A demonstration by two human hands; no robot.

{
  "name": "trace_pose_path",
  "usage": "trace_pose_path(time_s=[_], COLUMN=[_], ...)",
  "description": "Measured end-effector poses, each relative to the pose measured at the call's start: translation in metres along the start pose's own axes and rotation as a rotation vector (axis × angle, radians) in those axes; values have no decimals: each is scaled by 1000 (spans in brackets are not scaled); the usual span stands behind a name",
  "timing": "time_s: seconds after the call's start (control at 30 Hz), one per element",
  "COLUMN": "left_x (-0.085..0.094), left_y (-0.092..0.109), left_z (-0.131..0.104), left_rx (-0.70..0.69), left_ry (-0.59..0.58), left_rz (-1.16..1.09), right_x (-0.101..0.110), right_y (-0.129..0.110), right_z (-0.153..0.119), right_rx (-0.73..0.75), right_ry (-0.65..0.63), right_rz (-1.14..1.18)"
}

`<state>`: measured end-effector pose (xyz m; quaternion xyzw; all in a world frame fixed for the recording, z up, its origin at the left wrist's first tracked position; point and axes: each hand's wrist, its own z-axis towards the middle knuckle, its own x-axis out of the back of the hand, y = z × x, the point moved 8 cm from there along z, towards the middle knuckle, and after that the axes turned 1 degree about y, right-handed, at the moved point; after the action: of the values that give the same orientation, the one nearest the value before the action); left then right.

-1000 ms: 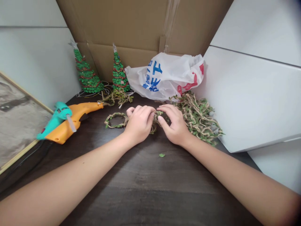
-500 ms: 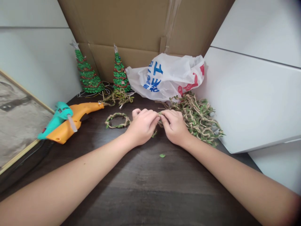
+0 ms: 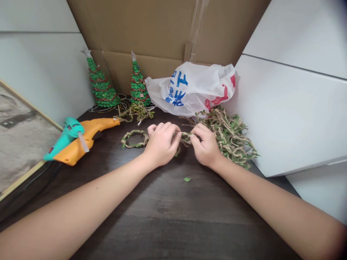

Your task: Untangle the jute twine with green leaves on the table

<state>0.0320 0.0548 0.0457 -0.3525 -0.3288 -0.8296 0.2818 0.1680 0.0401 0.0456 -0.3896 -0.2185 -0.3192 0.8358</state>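
Both hands are gripping, fingertips pinched on one leafy twine strand [image 3: 187,134]: the left hand [image 3: 162,143] at one end of the short visible stretch, the right hand [image 3: 205,144] at the other, with thumbs facing each other over the dark desk [image 3: 162,216]. Behind them a white plastic bag [image 3: 195,86] lies crumpled against the cardboard. Just beside the right hand spreads the big heap of vine [image 3: 229,135], loose and tangled; judging by its bulk, most of the material is unworked. An orange-and-teal tool [image 3: 73,153], seemingly a glue gun, lies at the left, well apart from both hands, so any gluing does not appear to be in hand. A smaller clump of vine [image 3: 139,110] sits at the foot of the two little green trees [image 3: 138,86]. One small ring [image 3: 135,146] lies flat just beside the left hand, its loop closed all round, and I would count it as finished. By contrast, the held strand looks only partway worked: twisted twine shows between the fingers, but the hands hide whether it makes a full loop. Nearest the viewer, a single green leaf [image 3: 187,179] has come to rest alone.
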Motion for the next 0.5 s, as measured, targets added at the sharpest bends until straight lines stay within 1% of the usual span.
trace_pose_path(time_s=[0.07, 0.13, 0.2, 0.3, 0.37, 0.43, 0.5], left_x=[1, 2, 2, -1, -3, -3, -3], left_y=[-1, -2, -2, 0, 2, 2, 0], left_z=[0, 1, 1, 1, 0, 0, 0], left_rx=[15, 23, 16, -22, -46, -46, -28], left_ry=[10, 19, 16, -16, -33, -27, -13], left_rz=[0, 14, 16, -12, -29, -49, -73], right_x=[2, 0, -3, -6, -8, -9, -7], right_y=[3, 3, 1, -5, -8, -8, -4], right_z=[-1, -1, -2, -3, -3, -3, -2], right_rx=[-30, -34, -10, 46, 78, 81, 50], right_ry=[35, 19, -6, -13, -39, -56, -25], right_rz=[-55, -158, -211, -164, -148, -166, -171])
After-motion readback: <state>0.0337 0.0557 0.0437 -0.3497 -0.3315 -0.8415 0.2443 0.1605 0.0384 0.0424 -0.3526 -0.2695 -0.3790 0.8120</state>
